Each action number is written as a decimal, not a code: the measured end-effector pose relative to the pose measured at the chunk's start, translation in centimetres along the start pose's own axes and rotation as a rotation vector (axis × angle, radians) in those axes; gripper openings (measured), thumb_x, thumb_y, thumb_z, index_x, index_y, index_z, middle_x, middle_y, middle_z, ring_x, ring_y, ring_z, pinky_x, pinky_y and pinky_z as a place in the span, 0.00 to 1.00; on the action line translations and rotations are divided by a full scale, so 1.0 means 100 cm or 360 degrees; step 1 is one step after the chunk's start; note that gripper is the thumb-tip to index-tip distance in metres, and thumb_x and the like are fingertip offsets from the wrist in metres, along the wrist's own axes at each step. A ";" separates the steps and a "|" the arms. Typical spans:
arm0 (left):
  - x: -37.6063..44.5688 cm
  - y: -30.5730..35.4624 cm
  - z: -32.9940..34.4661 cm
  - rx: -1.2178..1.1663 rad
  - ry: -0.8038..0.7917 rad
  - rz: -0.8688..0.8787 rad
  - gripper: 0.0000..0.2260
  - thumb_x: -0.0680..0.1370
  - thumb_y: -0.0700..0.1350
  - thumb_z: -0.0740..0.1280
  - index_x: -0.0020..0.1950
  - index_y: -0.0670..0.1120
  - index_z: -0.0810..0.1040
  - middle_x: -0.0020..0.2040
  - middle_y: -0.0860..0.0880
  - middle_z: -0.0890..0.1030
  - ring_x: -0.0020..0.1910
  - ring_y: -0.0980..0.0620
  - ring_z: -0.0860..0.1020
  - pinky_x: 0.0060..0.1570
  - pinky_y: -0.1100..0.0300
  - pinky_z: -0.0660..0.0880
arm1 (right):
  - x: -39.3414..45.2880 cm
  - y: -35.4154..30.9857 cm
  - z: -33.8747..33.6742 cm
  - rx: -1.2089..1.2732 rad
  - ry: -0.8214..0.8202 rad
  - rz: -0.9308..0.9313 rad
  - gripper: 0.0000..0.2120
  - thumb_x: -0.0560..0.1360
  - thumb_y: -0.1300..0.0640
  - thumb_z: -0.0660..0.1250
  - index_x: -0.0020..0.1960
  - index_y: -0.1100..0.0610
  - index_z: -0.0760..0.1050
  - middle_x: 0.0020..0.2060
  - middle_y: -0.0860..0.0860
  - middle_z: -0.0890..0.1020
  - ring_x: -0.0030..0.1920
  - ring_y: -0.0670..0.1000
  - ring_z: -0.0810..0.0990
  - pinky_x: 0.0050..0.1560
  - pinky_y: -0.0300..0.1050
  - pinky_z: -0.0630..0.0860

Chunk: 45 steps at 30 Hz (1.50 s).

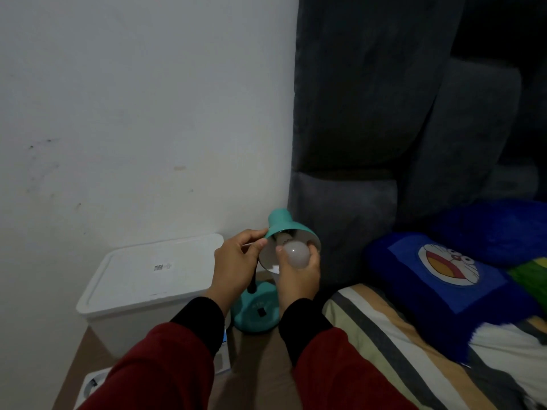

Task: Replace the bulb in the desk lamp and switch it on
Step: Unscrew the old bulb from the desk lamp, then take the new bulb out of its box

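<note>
Left hand [235,258] pinches the lamp shade [288,229]; right hand [299,276] grips the bulb [297,255].

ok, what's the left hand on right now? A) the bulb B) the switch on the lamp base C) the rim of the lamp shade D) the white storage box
C: the left hand pinches the rim of the teal lamp shade, while the right hand has its grip around the white bulb inside the shade.
</note>
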<state>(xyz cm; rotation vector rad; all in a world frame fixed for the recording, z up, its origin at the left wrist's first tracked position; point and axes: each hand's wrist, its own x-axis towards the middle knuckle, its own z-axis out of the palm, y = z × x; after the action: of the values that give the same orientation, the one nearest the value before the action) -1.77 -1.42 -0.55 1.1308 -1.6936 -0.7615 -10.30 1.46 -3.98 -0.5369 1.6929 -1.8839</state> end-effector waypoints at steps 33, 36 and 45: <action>-0.086 -0.015 -0.061 0.1028 -0.0452 -0.0172 0.17 0.76 0.46 0.65 0.65 0.45 0.75 0.63 0.42 0.77 0.64 0.44 0.73 0.63 0.54 0.71 | -0.047 -0.029 -0.089 -0.0935 -0.0827 -0.0165 0.30 0.65 0.59 0.76 0.64 0.53 0.72 0.59 0.54 0.77 0.58 0.55 0.77 0.61 0.51 0.75; -0.099 -0.039 -0.064 0.1054 -0.0460 -0.0216 0.18 0.76 0.46 0.65 0.66 0.45 0.73 0.64 0.42 0.75 0.64 0.43 0.73 0.64 0.54 0.70 | -0.054 -0.012 -0.092 -0.1058 -0.0915 -0.0211 0.30 0.64 0.60 0.76 0.65 0.53 0.71 0.61 0.55 0.73 0.59 0.56 0.75 0.62 0.50 0.74; -0.124 -0.104 -0.064 0.0995 -0.0261 -0.0068 0.19 0.74 0.43 0.68 0.65 0.44 0.74 0.62 0.42 0.75 0.61 0.42 0.74 0.62 0.51 0.72 | -0.056 0.070 -0.092 -0.1126 -0.1191 0.0029 0.25 0.65 0.67 0.72 0.56 0.47 0.71 0.56 0.54 0.73 0.49 0.53 0.77 0.35 0.38 0.78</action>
<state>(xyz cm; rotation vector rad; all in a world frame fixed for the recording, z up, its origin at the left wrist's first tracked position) 9.52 6.08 -11.46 1.5591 -2.1287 -0.3538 -10.74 11.68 -11.69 -1.2917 1.7410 -0.8160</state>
